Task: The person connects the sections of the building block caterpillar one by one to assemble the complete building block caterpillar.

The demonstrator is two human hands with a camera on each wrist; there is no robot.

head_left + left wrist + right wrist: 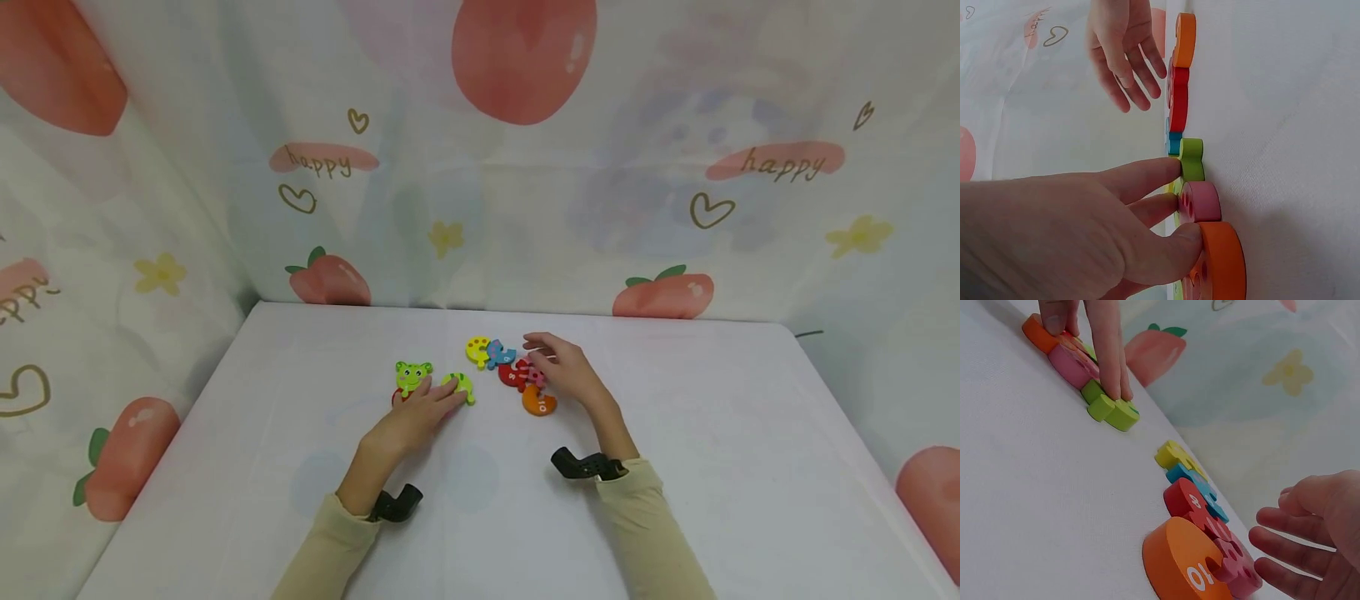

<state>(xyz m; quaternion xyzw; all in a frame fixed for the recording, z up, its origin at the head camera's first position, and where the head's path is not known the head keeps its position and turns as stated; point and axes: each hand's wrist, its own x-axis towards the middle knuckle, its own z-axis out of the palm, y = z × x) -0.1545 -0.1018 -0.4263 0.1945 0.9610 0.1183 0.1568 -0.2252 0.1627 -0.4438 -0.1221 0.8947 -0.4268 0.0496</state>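
Note:
My left hand [416, 417] lies over a group of caterpillar-like puzzle pieces, fingers fairly straight. In the left wrist view its thumb rests on an orange piece [1225, 262], with a pink piece [1204, 201] between that and a green piece [1192, 159] under a fingertip. A green smiling animal-head piece [411, 377] shows beyond the hand. To the right, my right hand [566, 367] hovers with loosely spread fingers, holding nothing, beside a second chain. That chain has yellow [476, 348], blue [501, 356], red [512, 375] and pink pieces [1241, 569], plus an orange piece [1179, 559] marked 10.
A white cloth covers the table [480, 533]. Behind it and at the left hangs a printed curtain [495, 217] with peaches, hearts and "happy" lettering. Black bands with camera mounts [581, 463] sit on both wrists.

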